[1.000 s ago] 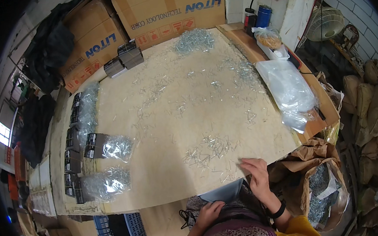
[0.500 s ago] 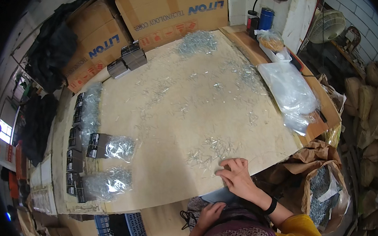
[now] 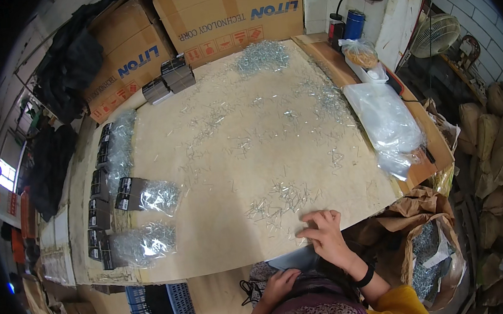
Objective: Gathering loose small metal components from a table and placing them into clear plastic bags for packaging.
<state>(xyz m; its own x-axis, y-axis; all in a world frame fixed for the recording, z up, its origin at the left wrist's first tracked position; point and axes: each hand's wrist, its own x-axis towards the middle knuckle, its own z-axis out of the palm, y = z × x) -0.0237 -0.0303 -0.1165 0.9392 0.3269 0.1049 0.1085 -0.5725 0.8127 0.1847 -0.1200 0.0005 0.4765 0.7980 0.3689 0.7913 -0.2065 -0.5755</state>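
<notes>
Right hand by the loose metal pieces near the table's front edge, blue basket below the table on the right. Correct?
Wrong side: the head view shows the blue basket below the table on the left. The right hand is by the loose metal pieces, as stated.

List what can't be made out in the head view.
Head view:
- Whether the right hand pinches any of the metal pieces: too small to tell.
- What lies under the left hand: its own back hides it.
- The full shape of the blue container: the table edge covers part.
- The right-hand carton's top: cut off by the upper edge.
</notes>
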